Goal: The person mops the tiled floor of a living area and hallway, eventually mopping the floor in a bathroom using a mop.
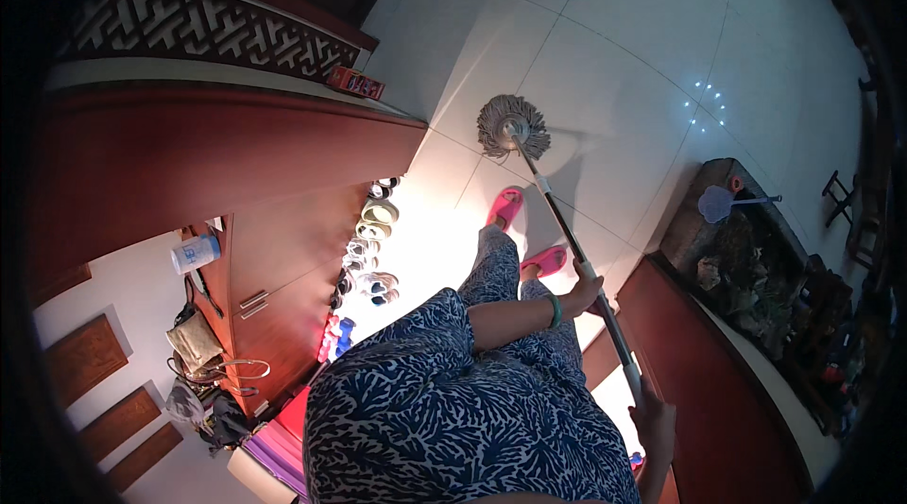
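Observation:
A round-headed string mop (513, 127) with grey strands rests on the pale tiled floor, beyond my feet. Its pole slants from the mop head down to the lower right. My left hand (584, 293), with a green bangle at the wrist, is closed around the middle of the pole. Nearer to me, my right hand (652, 419) grips the pole's upper end. Two pink slippers (506, 207) are on my feet, between the mop head and my patterned clothes.
Several pairs of shoes (375, 220) line the wooden cabinet (297, 242) at left. A red box (356, 83) lies on a ledge above them. At right, a dark red partition (716, 376) adjoins a stone-edged basin (687, 210) with a blue fly swatter (717, 204) across it.

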A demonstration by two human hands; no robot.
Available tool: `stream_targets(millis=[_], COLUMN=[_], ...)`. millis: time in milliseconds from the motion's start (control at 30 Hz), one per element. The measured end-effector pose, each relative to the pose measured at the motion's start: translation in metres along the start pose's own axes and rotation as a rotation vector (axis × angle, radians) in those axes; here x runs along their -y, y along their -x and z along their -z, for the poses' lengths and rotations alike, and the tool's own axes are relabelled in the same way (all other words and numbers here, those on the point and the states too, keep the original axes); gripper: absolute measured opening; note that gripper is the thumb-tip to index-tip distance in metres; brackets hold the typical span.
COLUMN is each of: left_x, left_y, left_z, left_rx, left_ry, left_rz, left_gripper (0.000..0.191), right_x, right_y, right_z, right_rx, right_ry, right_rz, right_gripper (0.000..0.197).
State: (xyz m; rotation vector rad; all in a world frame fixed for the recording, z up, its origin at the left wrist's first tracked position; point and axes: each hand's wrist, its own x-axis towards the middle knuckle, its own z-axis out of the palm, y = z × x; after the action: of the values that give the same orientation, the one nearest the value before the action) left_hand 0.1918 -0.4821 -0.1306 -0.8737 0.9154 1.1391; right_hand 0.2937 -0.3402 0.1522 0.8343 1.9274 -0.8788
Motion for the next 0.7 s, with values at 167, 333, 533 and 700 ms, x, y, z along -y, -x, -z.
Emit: stream_targets(millis=[167, 333, 533, 700], left_x=[-0.053, -0.172, -0.313, -0.32], left_y=[-0.064, -0.079, -0.083, -0.062], left_z=[0.017, 0.067, 0.136, 0.145], left_rx=[-0.334, -0.509, -0.609, -0.72], left_ry=[-0.029, -0.095, 0.085, -0.082], left_rz=[-0.4, -0.649, -0.637, -0.373], left_gripper=[0.07, 0.054, 0.04, 0.024], right_x=[0.016, 0.071, 0.138, 0.159], right_y=[-0.078, -0.183, -0.295, -0.31], right_z=[0.024, 0.028, 0.003, -0.045], right_rx=[0.06, 0.023, -0.096, -0.091], right_ry=[0.071, 0.019, -0.1, 0.084], right_rz=[0.109, 0.316, 0.63, 0.536], right_gripper=[0.067, 0.067, 0.056, 0.06])
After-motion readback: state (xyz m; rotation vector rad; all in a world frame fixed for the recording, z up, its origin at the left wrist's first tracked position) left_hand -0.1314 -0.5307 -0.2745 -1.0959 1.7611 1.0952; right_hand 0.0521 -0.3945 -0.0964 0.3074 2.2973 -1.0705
